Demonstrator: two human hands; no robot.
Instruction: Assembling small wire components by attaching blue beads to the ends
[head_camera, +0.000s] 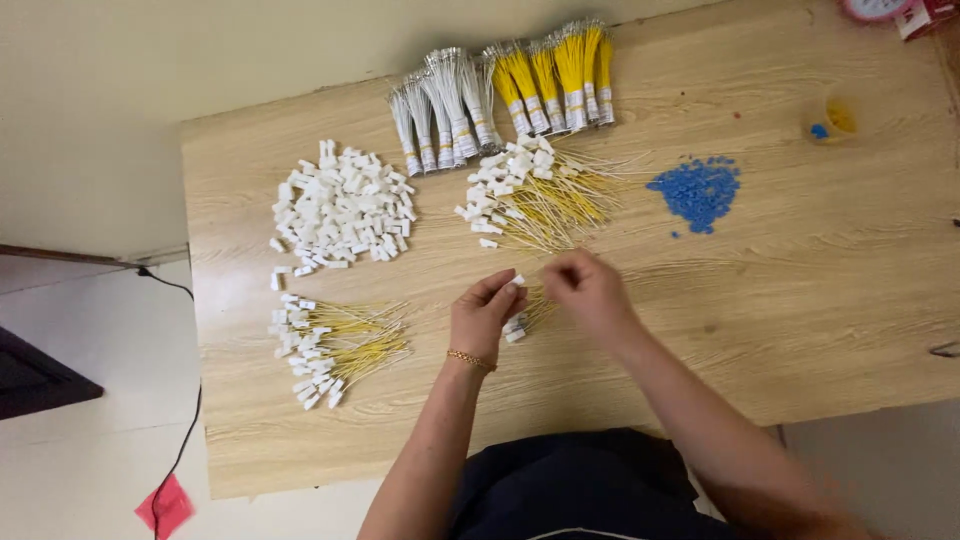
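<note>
My left hand (482, 318) pinches a small white plastic connector (517, 283) between thumb and fingers near the middle of the wooden table (800, 300). Just right of it, my right hand (588, 288) has its fingers closed; whether a thin yellow wire sits in them I cannot tell. Between and below the hands lie a few yellow wires fitted with white connectors (522, 318). A gold bracelet is on my left wrist.
A heap of loose white connectors (342, 208) lies at the left, with a pile of finished yellow wires (338, 345) below it. Another wired pile (535, 195) sits ahead. Bundles of white (442, 110) and yellow wires (560, 75) line the far edge. Blue bits (698, 192) lie right.
</note>
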